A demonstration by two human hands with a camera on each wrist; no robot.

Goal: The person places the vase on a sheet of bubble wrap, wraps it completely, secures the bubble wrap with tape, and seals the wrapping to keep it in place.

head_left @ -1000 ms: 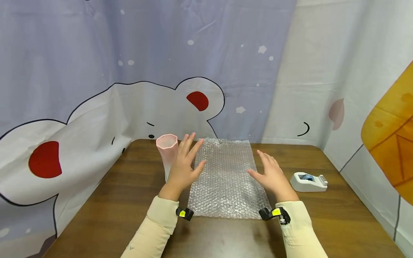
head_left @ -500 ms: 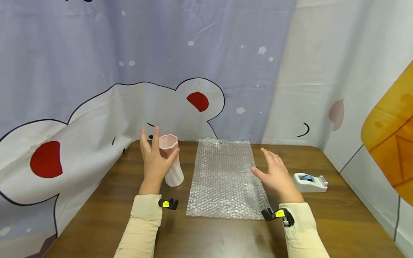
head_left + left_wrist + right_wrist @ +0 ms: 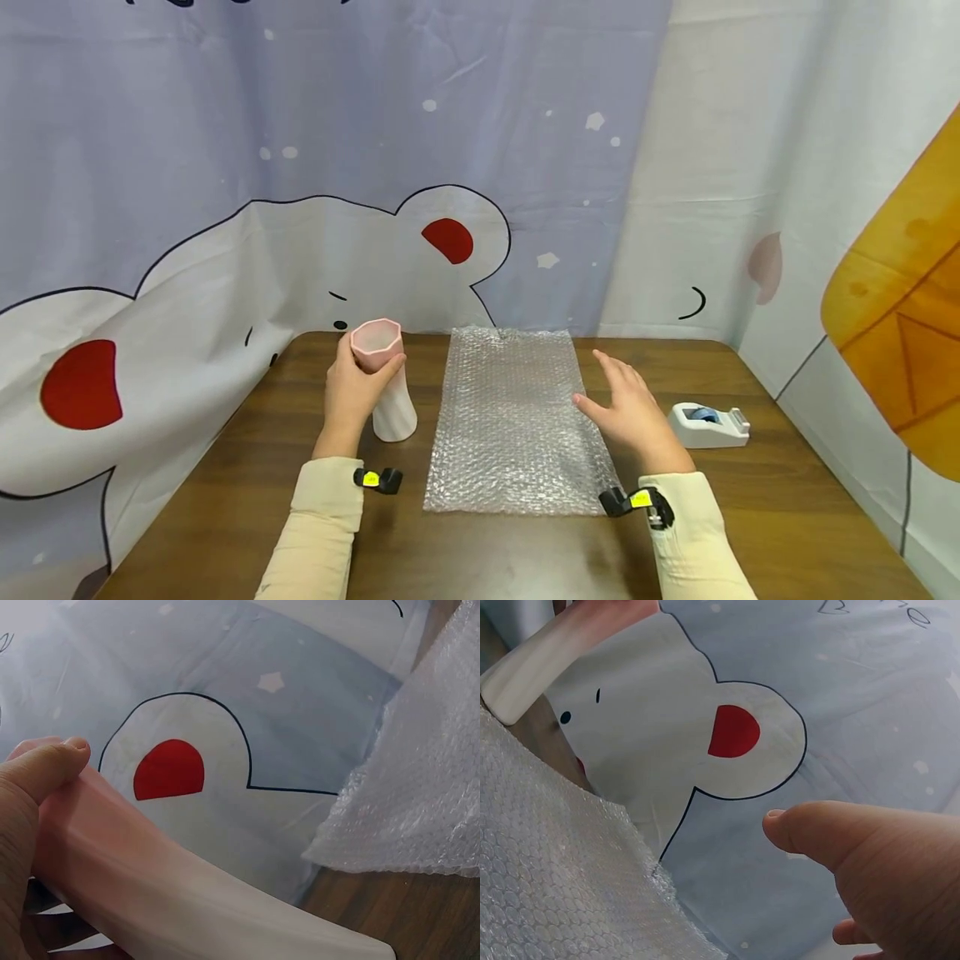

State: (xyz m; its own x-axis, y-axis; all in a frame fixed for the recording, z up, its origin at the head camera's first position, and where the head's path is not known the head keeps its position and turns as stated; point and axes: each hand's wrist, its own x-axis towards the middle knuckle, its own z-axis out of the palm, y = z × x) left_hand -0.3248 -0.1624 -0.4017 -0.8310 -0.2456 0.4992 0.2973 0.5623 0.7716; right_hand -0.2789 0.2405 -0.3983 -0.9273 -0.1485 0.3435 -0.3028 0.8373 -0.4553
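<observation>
Tabletop, vase upright, mouth upward.

- Vase: an obstacle left of the bubble wrap; a narrow strip of table separates the two, giving a lane for a hand.
- Left hand: grips the vase's upper part, blocking approach there from the left; the lower body is accessible from the right.
- Space above the wrap: a broad passage between the hands, the sheet itself being low.
- Right hand: bounds this passage; the tape dispenser limits room on its outer side.
- Curtain: a barrier behind the table.
</observation>
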